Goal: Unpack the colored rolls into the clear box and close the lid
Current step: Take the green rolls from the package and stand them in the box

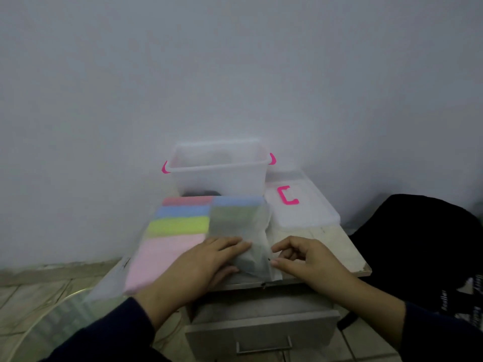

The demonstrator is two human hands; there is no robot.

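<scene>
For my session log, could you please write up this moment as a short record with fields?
surface: small cabinet top against a wall
clear box: open, pink clips on both ends, at the back
lid: off, flat to the right of the box
colored rolls: red, blue, yellow and pink, lying in a row inside their translucent bag
left hand: laid flat on the bag
right hand: fingers pinch the bag's near end
task state: nothing unpacked yet
</scene>
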